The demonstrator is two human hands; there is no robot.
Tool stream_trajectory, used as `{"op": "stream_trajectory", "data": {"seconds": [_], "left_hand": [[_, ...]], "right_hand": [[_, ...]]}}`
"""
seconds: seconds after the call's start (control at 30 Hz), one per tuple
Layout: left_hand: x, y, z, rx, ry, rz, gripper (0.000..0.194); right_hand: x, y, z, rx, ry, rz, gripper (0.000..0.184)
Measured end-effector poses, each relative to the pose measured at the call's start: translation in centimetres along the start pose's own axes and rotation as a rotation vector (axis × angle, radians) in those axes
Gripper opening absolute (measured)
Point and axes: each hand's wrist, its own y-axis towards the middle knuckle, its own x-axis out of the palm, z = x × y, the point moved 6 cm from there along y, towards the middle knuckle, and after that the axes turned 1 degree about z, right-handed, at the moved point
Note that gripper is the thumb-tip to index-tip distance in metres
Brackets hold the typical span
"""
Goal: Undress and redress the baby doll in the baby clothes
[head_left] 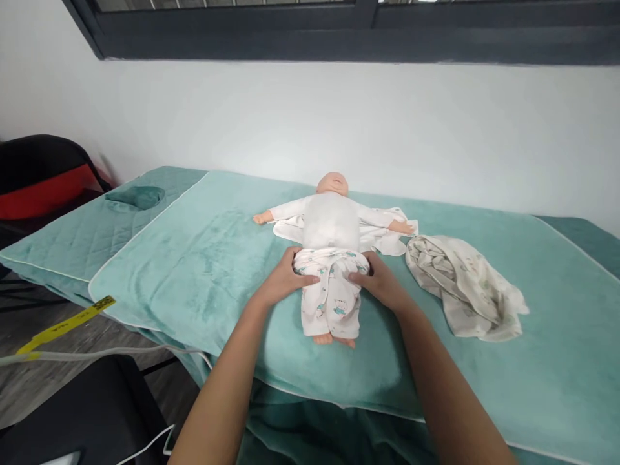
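Observation:
A baby doll (331, 219) lies on its back on a teal blanket (203, 258), head toward the wall, arms spread. It wears a white top and patterned white trousers (332, 300). My left hand (285, 279) grips the bunched waistband of the trousers at the doll's left-of-frame hip. My right hand (380, 279) grips the waistband on the other side. Both thumbs press onto the gathered cloth. The doll's bare feet stick out below the trouser legs.
A crumpled white cloth (465, 290) lies right of the doll. The blanket covers a quilted teal bed (72, 239) against a white wall. A black and red chair (43, 174) stands at far left. A yellow tape (68, 323) and white cables lie on the floor.

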Motion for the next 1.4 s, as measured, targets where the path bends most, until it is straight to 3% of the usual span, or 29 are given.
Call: {"op": "stream_trajectory", "data": {"seconds": [0.1, 0.27, 0.47, 0.57, 0.7, 0.77, 0.83, 0.97, 1.13, 1.23, 1.4], "left_hand": [[0.1, -0.6, 0.2, 0.070, 0.112, 0.038, 0.043], [0.3, -1.7, 0.0, 0.060, 0.320, 0.190, 0.028], [0.1, -2.4, -0.4, -0.005, 0.171, 0.202, 0.030], [0.1, -3.6, -0.1, 0.055, 0.065, 0.125, 0.044], [1.0, -6.5, 0.9, 0.181, 0.185, -0.076, 0.084], [1.7, -7.8, 1.4, 0.223, 0.299, -0.158, 0.099], [2.3, -8.6, 1.7, 0.219, 0.402, -0.206, 0.113], [3.2, -9.2, 2.6, 0.256, 0.571, -0.196, 0.126], [3.3, -9.4, 3.7, 0.328, 0.654, -0.103, 0.100], [3.2, -9.8, 4.4, 0.332, 0.684, -0.088, 0.081], [2.7, -10.7, 5.8, 0.211, 0.590, -0.150, 0.052]], "right_hand": [[0.4, -1.3, 0.1, -0.008, -0.024, -0.080, 0.039], [0.5, -1.8, 0.2, -0.005, 0.005, 0.055, 0.039], [1.0, -2.6, -0.5, 0.030, 0.080, 0.060, 0.035], [1.0, -4.4, -0.9, -0.007, 0.115, -0.069, 0.041], [1.4, -7.6, -1.4, -0.133, 0.105, -0.251, 0.091], [1.8, -8.5, -1.5, -0.178, 0.038, -0.249, 0.107], [2.2, -9.0, -1.6, -0.191, -0.029, -0.181, 0.111], [2.8, -9.4, -2.2, -0.196, -0.067, -0.095, 0.100], [2.5, -9.9, -3.2, -0.118, -0.058, -0.093, 0.074], [2.4, -9.9, -3.9, -0.083, -0.052, -0.170, 0.059], [1.9, -10.0, -4.7, 0.009, 0.089, -0.320, 0.041]]}}
